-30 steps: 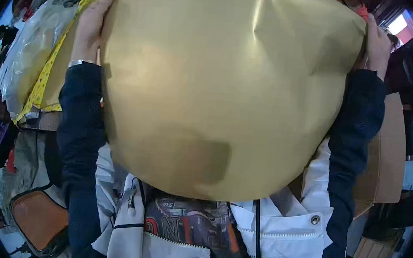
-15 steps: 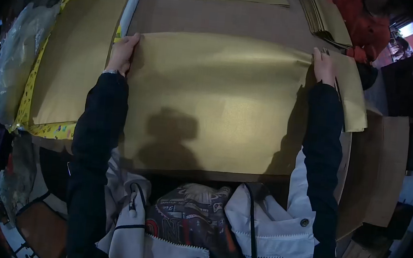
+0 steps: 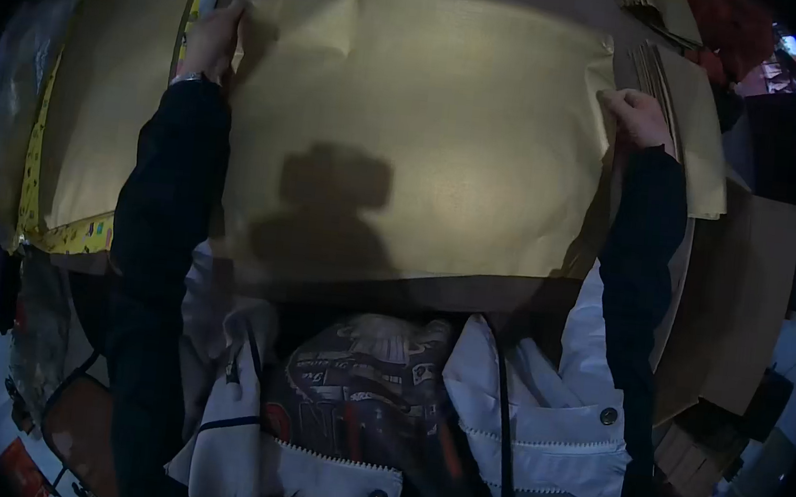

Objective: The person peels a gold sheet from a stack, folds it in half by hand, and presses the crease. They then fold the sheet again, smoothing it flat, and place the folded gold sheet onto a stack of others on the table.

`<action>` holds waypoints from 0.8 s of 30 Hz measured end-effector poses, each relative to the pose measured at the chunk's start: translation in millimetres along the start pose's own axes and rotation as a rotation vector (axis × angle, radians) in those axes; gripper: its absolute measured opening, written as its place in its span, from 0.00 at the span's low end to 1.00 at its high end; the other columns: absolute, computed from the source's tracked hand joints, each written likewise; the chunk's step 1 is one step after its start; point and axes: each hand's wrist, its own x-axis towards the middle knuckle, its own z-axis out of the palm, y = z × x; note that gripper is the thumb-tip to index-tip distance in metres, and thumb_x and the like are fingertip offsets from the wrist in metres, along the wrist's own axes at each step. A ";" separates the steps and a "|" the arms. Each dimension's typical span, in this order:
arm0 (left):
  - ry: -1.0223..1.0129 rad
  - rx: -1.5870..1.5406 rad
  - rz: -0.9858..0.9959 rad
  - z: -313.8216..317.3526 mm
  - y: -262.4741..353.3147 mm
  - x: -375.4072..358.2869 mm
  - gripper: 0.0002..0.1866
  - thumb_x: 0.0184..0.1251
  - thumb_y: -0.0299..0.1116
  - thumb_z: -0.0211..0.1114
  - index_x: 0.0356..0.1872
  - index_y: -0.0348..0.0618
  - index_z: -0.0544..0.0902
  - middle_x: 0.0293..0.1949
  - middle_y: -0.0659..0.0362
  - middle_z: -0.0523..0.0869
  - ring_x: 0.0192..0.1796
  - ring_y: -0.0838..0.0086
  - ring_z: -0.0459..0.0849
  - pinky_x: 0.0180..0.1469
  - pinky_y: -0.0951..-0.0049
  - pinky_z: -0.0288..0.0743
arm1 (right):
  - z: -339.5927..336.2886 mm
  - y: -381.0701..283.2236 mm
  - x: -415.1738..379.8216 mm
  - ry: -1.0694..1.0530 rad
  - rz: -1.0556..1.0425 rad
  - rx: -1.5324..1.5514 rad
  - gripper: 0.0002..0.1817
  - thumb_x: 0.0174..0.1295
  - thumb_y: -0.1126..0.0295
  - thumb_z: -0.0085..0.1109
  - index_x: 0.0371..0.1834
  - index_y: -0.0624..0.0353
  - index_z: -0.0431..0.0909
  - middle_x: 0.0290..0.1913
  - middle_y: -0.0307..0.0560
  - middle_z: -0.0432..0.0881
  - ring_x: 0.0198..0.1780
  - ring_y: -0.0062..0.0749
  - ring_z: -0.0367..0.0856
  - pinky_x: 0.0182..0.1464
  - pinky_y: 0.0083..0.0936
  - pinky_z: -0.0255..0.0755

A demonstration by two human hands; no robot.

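A wide gold-brown sheet of paper (image 3: 447, 138) spreads in front of me, slightly bulged, with creases near its upper left and right edge. My left hand (image 3: 213, 42) is closed on its left edge near the far corner. At the right edge, below the far right corner, my right hand (image 3: 637, 116) pinches the paper between thumb and fingers. A shadow falls across the lower left of the sheet. The brown tabletop (image 3: 499, 295) shows as a strip along the sheet's near edge.
Left of the sheet lies a large brown panel (image 3: 103, 124) edged by yellow patterned material (image 3: 83, 235), with clear plastic (image 3: 4, 115) beyond. Folded brown paper (image 3: 701, 134) lies at the right, above an open cardboard box (image 3: 743, 301). Someone in red (image 3: 730, 36) is at the far right.
The sheet has shifted away from me, baring more tabletop at its near edge. My right hand now grips lower on the right edge, below the corner. The view has tilted.
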 end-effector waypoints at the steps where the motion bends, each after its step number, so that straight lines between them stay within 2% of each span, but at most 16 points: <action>1: 0.004 -0.222 0.042 4.4 -1.7 -6.3 0.18 0.67 0.41 0.63 0.42 0.31 0.81 0.39 0.53 0.86 0.39 0.68 0.83 0.42 0.70 0.75 | -2.0 7.2 -0.9 0.009 -0.053 -0.056 0.17 0.61 0.57 0.64 0.33 0.62 0.81 0.29 0.39 0.79 0.30 0.22 0.76 0.33 0.21 0.70; 2: 0.018 -0.438 0.085 5.8 -6.9 -7.6 0.19 0.66 0.42 0.64 0.43 0.31 0.82 0.39 0.52 0.85 0.40 0.67 0.83 0.42 0.70 0.74 | 1.8 9.6 -2.9 0.013 -0.109 -0.106 0.13 0.61 0.59 0.65 0.33 0.59 0.80 0.29 0.37 0.78 0.31 0.20 0.75 0.34 0.20 0.70; 3: 0.034 -0.423 0.073 4.4 -11.2 -8.8 0.19 0.66 0.42 0.64 0.43 0.31 0.82 0.39 0.52 0.85 0.40 0.67 0.83 0.42 0.70 0.74 | 6.9 3.7 -5.1 0.025 -0.002 -0.106 0.13 0.61 0.60 0.65 0.33 0.59 0.80 0.30 0.38 0.78 0.32 0.21 0.76 0.35 0.21 0.70; 5: -0.089 -0.522 0.202 2.6 -15.6 -12.1 0.22 0.67 0.48 0.64 0.49 0.38 0.80 0.35 0.59 0.83 0.32 0.76 0.78 0.35 0.73 0.73 | 3.6 23.1 15.3 0.015 -0.062 -0.128 0.14 0.60 0.60 0.65 0.34 0.61 0.81 0.30 0.39 0.80 0.31 0.23 0.76 0.35 0.22 0.70; 6: -0.072 -0.520 0.199 -3.0 -18.1 -18.9 0.22 0.67 0.48 0.64 0.49 0.38 0.80 0.35 0.59 0.83 0.32 0.76 0.78 0.35 0.73 0.73 | -2.3 30.2 28.0 0.030 -0.127 -0.160 0.15 0.59 0.59 0.65 0.34 0.64 0.82 0.30 0.41 0.81 0.30 0.24 0.76 0.36 0.22 0.70; 8: -0.087 -0.202 0.135 -13.2 -20.5 -34.7 0.25 0.66 0.50 0.65 0.53 0.38 0.79 0.38 0.57 0.84 0.34 0.74 0.80 0.37 0.73 0.76 | -6.1 31.3 36.3 0.028 -0.203 -0.297 0.18 0.59 0.58 0.64 0.36 0.65 0.83 0.31 0.43 0.82 0.31 0.26 0.77 0.38 0.24 0.71; 9: -0.044 -0.127 0.117 -17.7 -20.9 -52.9 0.22 0.61 0.48 0.69 0.41 0.37 0.84 0.29 0.60 0.83 0.29 0.76 0.78 0.31 0.73 0.72 | -4.5 25.5 32.9 0.055 -0.201 -0.372 0.19 0.60 0.56 0.64 0.37 0.65 0.83 0.32 0.45 0.82 0.32 0.27 0.78 0.39 0.24 0.71; 12: -0.011 -0.108 0.162 -23.7 -30.3 -88.7 0.19 0.61 0.48 0.69 0.38 0.39 0.84 0.26 0.61 0.82 0.25 0.77 0.76 0.28 0.75 0.70 | 6.0 19.6 33.0 0.087 -0.236 -0.410 0.21 0.60 0.54 0.63 0.38 0.66 0.82 0.33 0.47 0.82 0.35 0.30 0.78 0.41 0.26 0.71; 13: -0.085 -0.147 0.224 -23.3 -54.7 -72.9 0.17 0.62 0.46 0.68 0.34 0.40 0.83 0.24 0.61 0.81 0.24 0.78 0.75 0.28 0.75 0.70 | 3.0 22.6 39.1 0.090 -0.245 -0.462 0.21 0.61 0.54 0.62 0.38 0.66 0.82 0.33 0.46 0.82 0.34 0.29 0.78 0.40 0.26 0.71; 15: -0.074 0.017 0.283 -23.2 -72.5 -78.3 0.16 0.62 0.44 0.67 0.31 0.39 0.82 0.24 0.61 0.81 0.25 0.79 0.77 0.29 0.76 0.71 | -9.3 33.8 56.6 0.084 -0.272 -0.510 0.22 0.61 0.54 0.62 0.38 0.66 0.82 0.33 0.45 0.82 0.34 0.28 0.78 0.39 0.25 0.71; 16: -0.104 -0.046 0.379 -24.9 -81.1 -78.9 0.16 0.60 0.43 0.67 0.32 0.38 0.83 0.24 0.58 0.83 0.28 0.75 0.80 0.31 0.73 0.74 | -16.4 41.7 66.8 0.020 -0.218 -0.421 0.21 0.61 0.54 0.62 0.38 0.66 0.82 0.32 0.44 0.81 0.33 0.27 0.77 0.38 0.25 0.70; 18: 0.001 0.017 0.381 -18.6 -80.1 -82.6 0.16 0.60 0.43 0.67 0.33 0.38 0.83 0.25 0.56 0.84 0.29 0.72 0.82 0.33 0.71 0.75 | -19.5 48.8 75.1 -0.062 -0.180 -0.337 0.21 0.61 0.54 0.63 0.37 0.65 0.82 0.31 0.42 0.81 0.32 0.26 0.76 0.37 0.24 0.70; 20: 0.104 0.125 0.333 -17.4 -70.4 -91.6 0.16 0.60 0.44 0.67 0.36 0.39 0.84 0.29 0.52 0.86 0.32 0.64 0.84 0.37 0.66 0.77 | -19.2 55.8 60.6 -0.131 -0.185 -0.057 0.14 0.62 0.61 0.63 0.35 0.62 0.81 0.31 0.39 0.79 0.33 0.21 0.76 0.35 0.21 0.70; 21: 0.111 0.119 0.333 -17.7 -70.7 -90.8 0.16 0.60 0.44 0.67 0.36 0.39 0.84 0.29 0.52 0.86 0.32 0.64 0.84 0.37 0.66 0.77 | -17.8 60.5 53.5 -0.131 -0.192 -0.062 0.14 0.62 0.61 0.63 0.35 0.62 0.81 0.31 0.39 0.79 0.33 0.21 0.76 0.35 0.21 0.70; 23: 0.122 0.105 0.288 -12.9 -69.9 -83.2 0.16 0.60 0.43 0.67 0.35 0.38 0.84 0.28 0.53 0.86 0.32 0.65 0.84 0.37 0.67 0.77 | -20.2 71.0 37.8 -0.087 -0.216 -0.285 0.13 0.62 0.61 0.64 0.32 0.61 0.80 0.29 0.37 0.79 0.30 0.20 0.74 0.34 0.21 0.69; 24: 0.118 0.005 0.286 -11.0 -67.7 -82.5 0.16 0.60 0.43 0.67 0.35 0.38 0.84 0.27 0.54 0.85 0.32 0.67 0.84 0.37 0.67 0.77 | -24.3 71.8 30.3 -0.079 -0.219 -0.290 0.13 0.62 0.61 0.64 0.32 0.61 0.80 0.29 0.37 0.79 0.30 0.20 0.74 0.34 0.21 0.69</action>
